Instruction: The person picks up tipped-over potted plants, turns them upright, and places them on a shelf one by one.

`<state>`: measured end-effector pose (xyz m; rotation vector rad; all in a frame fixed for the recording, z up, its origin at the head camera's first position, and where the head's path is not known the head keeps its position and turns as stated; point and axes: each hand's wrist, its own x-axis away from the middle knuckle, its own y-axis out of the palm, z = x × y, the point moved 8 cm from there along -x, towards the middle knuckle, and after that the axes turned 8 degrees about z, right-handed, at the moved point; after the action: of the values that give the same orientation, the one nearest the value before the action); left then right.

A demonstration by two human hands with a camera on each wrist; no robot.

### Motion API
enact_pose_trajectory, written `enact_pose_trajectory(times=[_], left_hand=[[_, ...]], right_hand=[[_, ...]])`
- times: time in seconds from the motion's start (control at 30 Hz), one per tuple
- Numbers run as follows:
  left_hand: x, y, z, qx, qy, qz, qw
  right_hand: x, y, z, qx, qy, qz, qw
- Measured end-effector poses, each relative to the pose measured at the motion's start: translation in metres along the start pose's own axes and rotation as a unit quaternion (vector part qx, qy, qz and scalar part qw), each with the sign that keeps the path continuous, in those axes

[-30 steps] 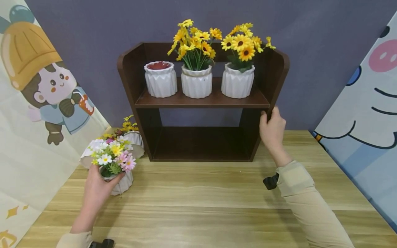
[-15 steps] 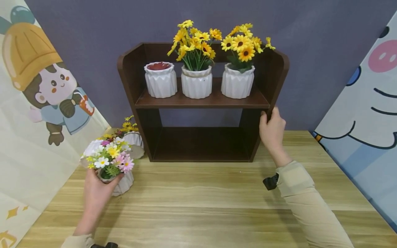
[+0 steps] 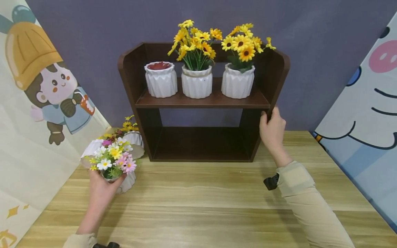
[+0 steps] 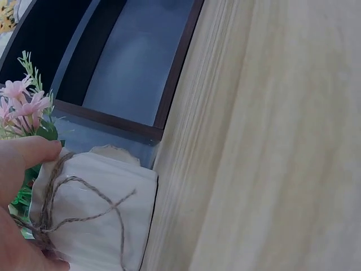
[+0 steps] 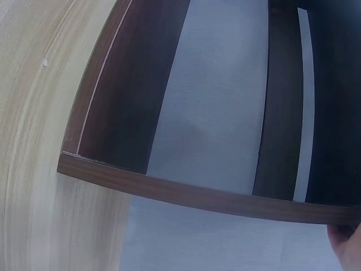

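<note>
My left hand (image 3: 101, 188) grips a white ribbed flowerpot (image 3: 128, 183) by its rim, at the left of the table. Pink, white and yellow artificial flowers (image 3: 114, 156) fill this pot. The left wrist view shows twine (image 4: 79, 180) tied round the pot, with thumb and fingers over its rim. On the other side, my right hand (image 3: 273, 131) holds the right side panel of a dark brown two-tier shelf (image 3: 201, 103), just under the upper board. In the right wrist view only part of the right hand (image 5: 345, 248) shows, at the panel's edge.
Three white pots stand on the upper board: one with reddish contents (image 3: 161, 81), two with yellow flowers, a middle pot (image 3: 196, 82) and a right pot (image 3: 237, 82). More white pots (image 3: 136, 143) with flowers crowd the table left of the shelf, partly hidden.
The left hand and its flowerpot have shifted slightly, first a little left, then back to the right. The right hand, the shelf and the pots on it stay in place.
</note>
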<state>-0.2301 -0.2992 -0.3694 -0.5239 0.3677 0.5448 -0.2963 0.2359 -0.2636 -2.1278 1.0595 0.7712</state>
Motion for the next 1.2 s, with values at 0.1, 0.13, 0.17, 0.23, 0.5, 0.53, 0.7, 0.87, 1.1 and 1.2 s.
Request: enact_pose_trajectory(times=[0.1, 0.13, 0.17, 0.23, 0.5, 0.53, 0.7, 0.87, 1.1, 1.2], left_hand=[[-0.001, 0.002, 0.0, -0.001, 0.004, -0.012, 0.9999], [-0.002, 0.003, 0.0, 0.0, 0.005, -0.017, 0.9998], [-0.002, 0.003, 0.001, 0.002, 0.01, -0.023, 0.9997], [-0.004, 0.005, 0.001, -0.004, 0.022, -0.032, 0.9992], [-0.009, 0.006, 0.005, -0.032, 0.072, -0.05, 0.9956], [-0.009, 0.006, 0.005, -0.041, 0.075, -0.05, 0.9951], [-0.009, 0.006, 0.004, -0.092, 0.067, -0.058, 0.9918], [-0.009, 0.005, 0.003, -0.134, 0.05, -0.067, 0.9875], [-0.007, 0.007, 0.01, -0.181, 0.074, -0.074, 0.9779], [-0.008, 0.01, 0.016, -0.177, 0.08, -0.08, 0.9777]], right_hand=[[0.0, 0.0, 0.0, -0.002, -0.001, 0.0, 1.0], [-0.001, 0.0, 0.0, -0.003, -0.001, -0.001, 1.0], [-0.001, 0.0, 0.0, -0.002, 0.0, -0.001, 1.0], [-0.001, 0.0, 0.0, -0.002, 0.0, 0.0, 1.0], [-0.001, 0.003, 0.001, 0.003, 0.0, -0.007, 1.0], [-0.001, 0.003, 0.001, 0.003, 0.0, -0.007, 1.0], [-0.002, 0.002, 0.001, 0.002, 0.001, -0.003, 1.0], [-0.001, 0.002, 0.0, 0.004, -0.002, -0.006, 1.0], [0.0, 0.002, 0.0, 0.002, -0.003, -0.009, 1.0], [0.0, 0.002, 0.001, 0.003, -0.002, -0.009, 1.0]])
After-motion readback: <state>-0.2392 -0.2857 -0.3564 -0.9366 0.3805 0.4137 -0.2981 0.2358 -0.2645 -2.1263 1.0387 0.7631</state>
